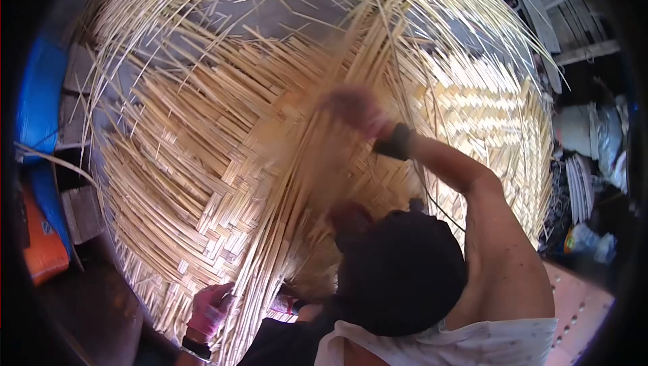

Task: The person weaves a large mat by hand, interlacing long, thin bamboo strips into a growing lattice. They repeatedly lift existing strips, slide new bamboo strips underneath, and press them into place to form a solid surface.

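Note:
At the lower left my left hand (211, 310), in a pink glove with a black wristband, curls round the edge of a long bundle of pale strips (273, 217). Across the bundle, another pink-gloved hand (282, 304) is mostly hidden by dark cloth and strips; I cannot tell whether it is my right hand. A bare arm with a black wristband leads from a shoulder at the right to a motion-blurred gloved hand (354, 109) over the upper bundle. This arm appears to belong to the person in a black cap (401, 271). Woven matting (226, 241) lies beneath.
Loose strips fan round the weave's upper edge (155, 2). Blue (42, 96) and orange (44, 238) objects stand at the left beside wooden blocks (82, 214). Slatted wood (574, 8), bags (607, 140) and a perforated panel (577, 308) are at the right.

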### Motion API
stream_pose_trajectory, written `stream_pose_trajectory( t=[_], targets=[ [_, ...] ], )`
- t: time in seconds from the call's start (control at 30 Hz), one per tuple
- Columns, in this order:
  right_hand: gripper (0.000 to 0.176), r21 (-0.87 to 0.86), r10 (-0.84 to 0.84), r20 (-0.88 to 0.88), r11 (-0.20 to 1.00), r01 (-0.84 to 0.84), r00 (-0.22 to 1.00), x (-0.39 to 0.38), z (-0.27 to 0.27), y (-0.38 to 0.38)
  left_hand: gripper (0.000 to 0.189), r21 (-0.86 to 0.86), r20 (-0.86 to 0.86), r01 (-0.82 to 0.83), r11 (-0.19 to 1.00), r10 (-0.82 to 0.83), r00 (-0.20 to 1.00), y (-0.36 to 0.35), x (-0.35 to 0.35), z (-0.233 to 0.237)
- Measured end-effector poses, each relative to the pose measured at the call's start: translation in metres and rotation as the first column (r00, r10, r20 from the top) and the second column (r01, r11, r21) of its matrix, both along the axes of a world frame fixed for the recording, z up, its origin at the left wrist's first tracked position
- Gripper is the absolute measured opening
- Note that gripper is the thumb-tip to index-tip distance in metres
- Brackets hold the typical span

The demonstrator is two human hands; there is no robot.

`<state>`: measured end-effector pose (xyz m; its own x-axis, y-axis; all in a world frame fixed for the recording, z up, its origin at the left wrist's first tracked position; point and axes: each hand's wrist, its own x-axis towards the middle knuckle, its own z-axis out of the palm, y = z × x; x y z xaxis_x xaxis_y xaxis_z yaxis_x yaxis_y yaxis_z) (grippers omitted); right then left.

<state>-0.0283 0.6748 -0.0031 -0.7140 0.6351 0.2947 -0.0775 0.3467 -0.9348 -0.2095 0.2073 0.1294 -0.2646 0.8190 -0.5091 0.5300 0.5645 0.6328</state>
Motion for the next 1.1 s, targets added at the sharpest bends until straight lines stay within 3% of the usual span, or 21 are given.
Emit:
stream_pose_trajectory(
  t=[0.07,0.1,0.17,0.23,0.27,0.37,0.4,0.47,0.53,0.57,0.6,0.63,0.7,0.73,0.77,0.83,0.87,0.9,0.97,1.0,1.1],
  targets=[
    [0.014,0.015,-0.290,0.072,0.957,0.289,0.954,0.050,0.015,0.032,0.027,0.016,0.017,0.059,0.998,-0.059,0.998,0.026,0.002,0.003],
    [0.014,0.059,-0.432,0.324,0.897,0.438,0.841,0.085,0.038,0.045,0.027,0.031,0.010,0.099,0.995,-0.100,0.995,0.035,-0.001,0.001],
    [0.016,0.304,-0.690,0.355,0.723,0.620,0.630,0.157,0.012,0.075,0.027,0.064,-0.013,0.169,0.983,-0.169,0.986,0.050,-0.006,-0.003],
    [0.021,0.501,-0.790,0.498,0.598,0.625,0.357,0.209,0.021,0.078,0.026,0.137,-0.054,0.181,0.974,-0.175,0.983,0.068,-0.009,-0.003],
    [0.025,0.398,-0.728,0.584,0.642,0.655,0.358,0.232,0.009,0.080,0.026,0.133,-0.068,0.178,0.975,-0.170,0.983,0.077,-0.010,-0.001],
    [0.026,0.406,-0.416,0.909,0.900,0.162,0.036,0.257,-0.023,0.071,0.025,0.155,-0.031,0.156,0.975,-0.153,0.988,0.086,-0.005,-0.004],
    [0.019,0.393,-0.410,0.910,0.901,0.186,0.065,0.258,-0.025,0.065,0.025,0.172,-0.013,0.142,0.975,-0.142,0.990,0.089,-0.005,-0.004],
    [0.017,0.280,-0.383,0.809,0.918,0.282,0.445,0.269,-0.030,0.086,0.025,0.176,-0.068,0.195,0.965,-0.186,0.980,0.089,-0.003,0.004],
    [0.016,-0.166,-0.326,0.744,0.755,0.634,0.583,0.242,0.025,0.075,0.026,0.166,-0.061,0.172,0.971,-0.164,0.985,0.081,0.001,0.008],
    [0.020,-0.158,-0.401,0.690,0.728,0.667,0.602,0.228,0.050,0.073,0.026,0.153,-0.059,0.159,0.975,-0.152,0.987,0.079,0.003,0.010],
    [0.020,-0.231,-0.506,0.503,0.703,0.673,0.701,0.241,0.029,0.092,0.027,0.140,-0.057,0.150,0.979,-0.143,0.988,0.078,0.004,0.012],
    [0.019,0.041,-0.564,0.631,0.711,0.702,0.533,0.230,0.054,0.095,0.026,0.107,-0.048,0.144,0.984,-0.139,0.989,0.079,0.006,0.014],
    [0.024,0.248,-0.684,0.381,0.724,0.644,0.622,0.199,0.080,0.082,0.031,0.117,0.019,0.075,0.990,-0.078,0.997,0.076,0.008,0.005],
    [0.025,0.420,-0.463,0.017,0.808,0.414,0.886,0.188,0.060,0.089,0.034,0.112,0.107,-0.008,0.994,-0.004,0.994,0.080,0.011,0.003],
    [0.022,0.632,-0.386,0.103,0.737,0.239,0.917,0.164,0.073,0.069,0.038,0.095,0.195,-0.088,0.992,0.069,0.978,0.087,0.017,0.002],
    [0.016,0.881,-0.285,0.318,0.443,-0.170,0.904,0.098,0.116,-0.009,0.052,0.023,0.442,-0.320,0.947,0.278,0.853,0.105,0.033,-0.003],
    [0.016,0.853,-0.034,0.208,0.496,-0.165,0.977,0.078,0.097,-0.035,0.049,0.073,0.602,-0.427,0.901,0.302,0.740,0.118,0.045,-0.002],
    [0.015,0.863,0.060,0.161,0.476,-0.170,0.985,0.059,0.091,-0.069,0.048,0.106,0.742,-0.537,0.837,0.293,0.603,0.130,0.053,-0.002],
    [0.012,0.793,0.176,0.361,0.459,-0.401,0.916,0.017,0.053,-0.126,0.041,-0.052,0.792,-0.739,0.672,0.478,0.379,0.143,0.057,-0.012],
    [0.012,0.612,0.251,0.588,0.484,-0.626,0.769,0.001,0.079,-0.144,0.033,-0.066,0.756,-0.794,0.605,0.549,0.355,0.143,0.051,-0.019],
    [0.011,0.196,0.403,0.699,0.686,-0.700,0.591,-0.019,0.085,-0.145,0.025,0.025,0.689,-0.936,0.350,0.673,0.270,0.122,0.028,-0.033]
  ],
)
